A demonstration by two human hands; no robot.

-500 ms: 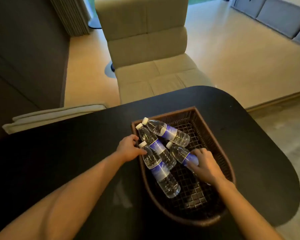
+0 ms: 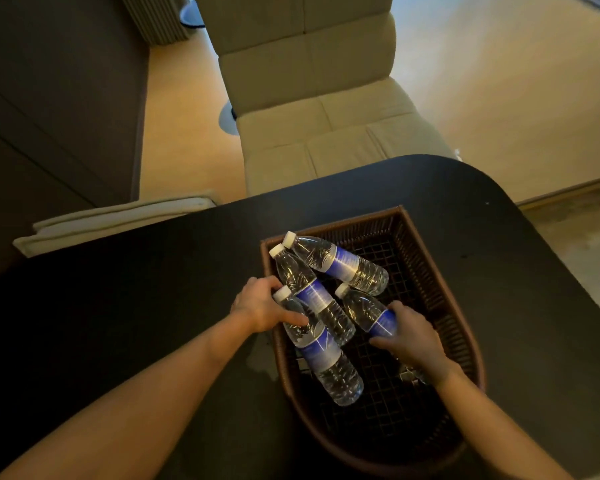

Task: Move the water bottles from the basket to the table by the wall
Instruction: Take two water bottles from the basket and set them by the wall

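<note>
A brown wicker basket [image 2: 440,271] stands on a black table [image 2: 136,306] and holds several clear water bottles with blue labels and white caps. My left hand [image 2: 260,304] is closed around the neck of the nearest bottle [image 2: 326,358] at the basket's left rim. My right hand [image 2: 413,341] grips the body of another bottle [image 2: 364,308] lying in the middle of the basket. Two more bottles lie untouched: one [image 2: 340,263] across the far end, one [image 2: 312,296] along the left side.
A beige upholstered lounge chair [image 2: 326,116] stands just beyond the table's far edge. A dark wall panel [image 2: 49,98] is on the left, with a pale cushion edge [image 2: 111,220] below it. Light wooden floor [image 2: 499,81] spreads to the right.
My left hand has closed around the nearest bottle's neck. My right hand has wrapped further over the middle bottle. The view has tipped slightly downward.
</note>
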